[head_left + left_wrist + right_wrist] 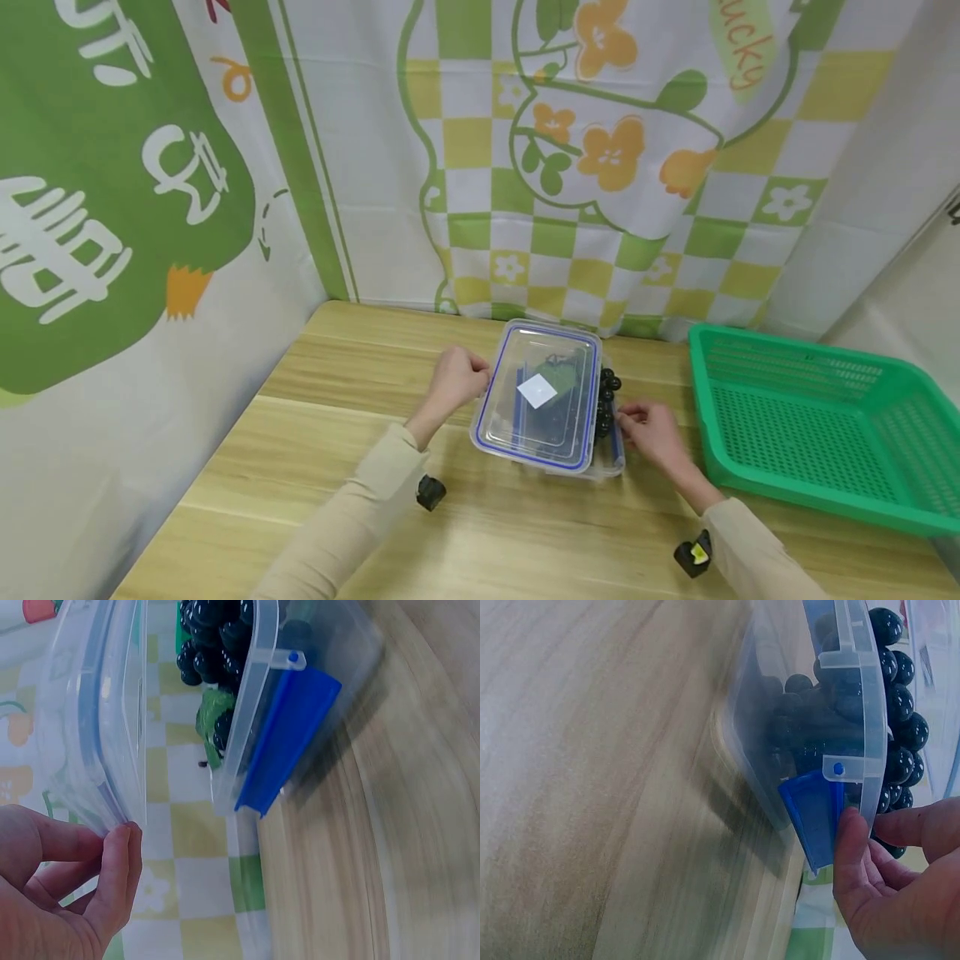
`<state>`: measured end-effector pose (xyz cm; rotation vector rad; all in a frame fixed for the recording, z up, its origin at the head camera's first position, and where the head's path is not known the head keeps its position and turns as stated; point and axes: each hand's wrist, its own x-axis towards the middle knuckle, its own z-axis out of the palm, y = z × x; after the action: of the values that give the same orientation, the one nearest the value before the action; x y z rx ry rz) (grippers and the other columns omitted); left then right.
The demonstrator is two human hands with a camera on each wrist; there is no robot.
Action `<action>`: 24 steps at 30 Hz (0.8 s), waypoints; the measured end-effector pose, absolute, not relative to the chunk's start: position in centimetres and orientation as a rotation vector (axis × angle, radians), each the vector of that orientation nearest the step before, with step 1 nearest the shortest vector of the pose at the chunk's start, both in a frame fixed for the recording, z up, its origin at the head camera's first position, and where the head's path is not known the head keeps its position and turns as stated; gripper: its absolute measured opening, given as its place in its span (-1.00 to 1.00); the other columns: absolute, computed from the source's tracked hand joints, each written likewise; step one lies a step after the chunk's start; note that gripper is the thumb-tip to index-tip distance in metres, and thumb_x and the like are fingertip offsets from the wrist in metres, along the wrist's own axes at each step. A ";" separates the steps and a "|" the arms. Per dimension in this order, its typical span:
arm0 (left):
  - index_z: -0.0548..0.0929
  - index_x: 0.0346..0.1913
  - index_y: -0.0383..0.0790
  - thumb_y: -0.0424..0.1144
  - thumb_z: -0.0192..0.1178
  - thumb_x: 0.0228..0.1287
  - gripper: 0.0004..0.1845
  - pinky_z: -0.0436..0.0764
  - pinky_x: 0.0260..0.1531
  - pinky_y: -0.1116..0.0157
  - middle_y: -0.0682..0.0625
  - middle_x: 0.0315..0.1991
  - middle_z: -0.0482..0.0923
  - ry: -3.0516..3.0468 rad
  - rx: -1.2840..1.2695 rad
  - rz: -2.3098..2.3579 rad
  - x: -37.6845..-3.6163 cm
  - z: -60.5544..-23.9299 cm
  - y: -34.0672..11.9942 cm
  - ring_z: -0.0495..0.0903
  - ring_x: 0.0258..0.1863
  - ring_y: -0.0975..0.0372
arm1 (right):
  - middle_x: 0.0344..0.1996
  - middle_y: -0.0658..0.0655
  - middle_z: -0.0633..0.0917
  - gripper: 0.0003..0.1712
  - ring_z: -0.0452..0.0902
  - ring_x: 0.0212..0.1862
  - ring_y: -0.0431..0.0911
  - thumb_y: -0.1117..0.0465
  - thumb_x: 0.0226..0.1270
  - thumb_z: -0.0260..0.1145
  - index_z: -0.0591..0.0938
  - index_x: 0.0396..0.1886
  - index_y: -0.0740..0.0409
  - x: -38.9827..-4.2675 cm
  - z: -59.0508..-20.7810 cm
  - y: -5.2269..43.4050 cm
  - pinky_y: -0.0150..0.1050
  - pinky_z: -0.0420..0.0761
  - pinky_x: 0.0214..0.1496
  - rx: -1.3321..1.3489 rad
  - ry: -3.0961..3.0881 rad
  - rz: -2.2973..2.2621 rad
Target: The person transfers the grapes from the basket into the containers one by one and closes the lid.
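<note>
My left hand (459, 379) pinches the left edge of a clear plastic lid (547, 435), which has a blue seal and a white square label (537, 391). In the left wrist view the lid (94, 712) is held apart from the rim of a clear plastic container (247, 712). Dark, shiny grapes (606, 404) fill the container and rise above its rim; a green leaf (217, 709) shows among them. My right hand (654, 433) grips the container's right rim, thumb outside beside a hanging blue latch (814, 817). Another blue latch (289, 739) hangs on the left side.
A green plastic basket (825, 500) with perforated sides stands on the right of the wooden table (300, 475). Behind the table hangs a patterned curtain (465, 192). Black wrist cameras sit below both sleeves.
</note>
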<state>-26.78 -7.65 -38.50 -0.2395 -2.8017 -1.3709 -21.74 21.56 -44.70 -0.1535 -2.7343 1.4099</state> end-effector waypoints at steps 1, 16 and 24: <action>0.77 -0.46 -0.32 -0.43 0.15 0.05 -0.83 0.39 -0.72 0.52 -0.07 -0.67 0.65 -2.804 -0.247 -1.369 -26.7 -38.4 -7.3 0.43 -0.73 0.36 | -0.42 0.35 0.69 -0.78 0.59 -0.51 -0.14 0.40 0.24 0.20 0.59 -0.20 0.53 -21.7 -44.7 21.5 -0.20 0.71 -0.43 -0.144 -2.734 1.371; 0.72 -0.20 -0.41 -0.41 0.22 0.16 -0.82 0.70 -0.51 0.40 -0.26 -0.32 0.72 -2.692 -0.276 -1.717 -26.6 -38.7 -4.6 0.67 -0.59 0.25 | -0.35 0.33 0.72 -0.60 0.64 -0.34 0.00 0.67 -0.14 0.38 0.65 -0.19 0.44 -20.7 -44.0 20.5 -0.64 0.57 -0.24 0.367 -2.001 0.883; 0.69 -0.11 -0.40 -0.47 0.14 0.25 -0.80 0.71 -0.43 0.37 -0.26 -0.26 0.72 -2.532 -0.485 -1.706 -26.4 -38.4 -4.9 0.71 -0.47 0.15 | -0.33 0.46 0.68 -0.66 0.57 -0.20 -0.46 0.69 -0.09 0.34 0.66 -0.22 0.51 -20.7 -42.7 20.8 -0.72 0.51 -0.14 0.407 -1.827 1.035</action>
<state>-26.41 -4.86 -38.38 -0.4846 -2.5321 -1.7062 -20.66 20.80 -42.68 0.4068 -1.8269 1.0347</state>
